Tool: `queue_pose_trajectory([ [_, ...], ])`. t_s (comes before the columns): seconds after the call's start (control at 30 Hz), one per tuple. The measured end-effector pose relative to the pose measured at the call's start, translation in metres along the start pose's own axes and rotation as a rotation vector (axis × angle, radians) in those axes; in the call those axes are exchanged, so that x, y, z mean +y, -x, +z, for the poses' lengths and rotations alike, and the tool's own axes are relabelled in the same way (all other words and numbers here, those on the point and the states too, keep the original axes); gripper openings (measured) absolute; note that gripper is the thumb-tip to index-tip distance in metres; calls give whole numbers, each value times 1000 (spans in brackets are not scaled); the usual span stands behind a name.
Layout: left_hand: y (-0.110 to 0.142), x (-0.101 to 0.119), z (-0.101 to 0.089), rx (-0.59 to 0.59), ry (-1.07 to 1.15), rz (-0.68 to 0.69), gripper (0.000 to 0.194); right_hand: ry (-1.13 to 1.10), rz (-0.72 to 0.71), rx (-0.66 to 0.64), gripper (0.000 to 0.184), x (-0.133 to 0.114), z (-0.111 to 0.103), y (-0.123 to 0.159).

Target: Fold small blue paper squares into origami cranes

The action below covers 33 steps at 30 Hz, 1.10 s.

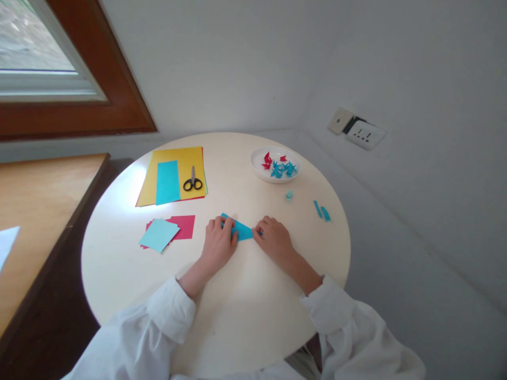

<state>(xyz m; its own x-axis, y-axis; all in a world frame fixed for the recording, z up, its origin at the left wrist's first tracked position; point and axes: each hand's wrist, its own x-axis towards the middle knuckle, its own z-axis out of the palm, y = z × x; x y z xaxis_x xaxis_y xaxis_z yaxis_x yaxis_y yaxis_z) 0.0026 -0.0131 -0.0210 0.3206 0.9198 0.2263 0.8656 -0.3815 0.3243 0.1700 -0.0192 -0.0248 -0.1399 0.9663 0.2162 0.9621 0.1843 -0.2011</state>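
A folded piece of blue paper (242, 229) lies on the round white table (237, 306) between my hands. My left hand (217, 244) rests on its left end, fingers curled and pressing down on it. My right hand (274, 237) pinches the paper's right tip with its fingertips. Both sleeves are white.
Yellow sheets (178, 166) with a blue strip (168, 182) and black scissors (193, 180) lie at the back left. A light blue square (159, 235) sits on red paper (185, 226). A white bowl (257, 166) holds small red and blue folded shapes. Blue scraps (321, 211) lie to the right.
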Motion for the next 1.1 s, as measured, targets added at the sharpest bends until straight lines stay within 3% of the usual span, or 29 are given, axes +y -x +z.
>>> queue_pose_trajectory([
  [0.13, 1, 0, 0, 5, -4, 46, 38, 2, -1, 0, 14, -1, -2, 0],
  [1.1, 2, -1, 1, 17, -10, 55, 33, 15, 6, 13, 15, -1, 0, 0],
])
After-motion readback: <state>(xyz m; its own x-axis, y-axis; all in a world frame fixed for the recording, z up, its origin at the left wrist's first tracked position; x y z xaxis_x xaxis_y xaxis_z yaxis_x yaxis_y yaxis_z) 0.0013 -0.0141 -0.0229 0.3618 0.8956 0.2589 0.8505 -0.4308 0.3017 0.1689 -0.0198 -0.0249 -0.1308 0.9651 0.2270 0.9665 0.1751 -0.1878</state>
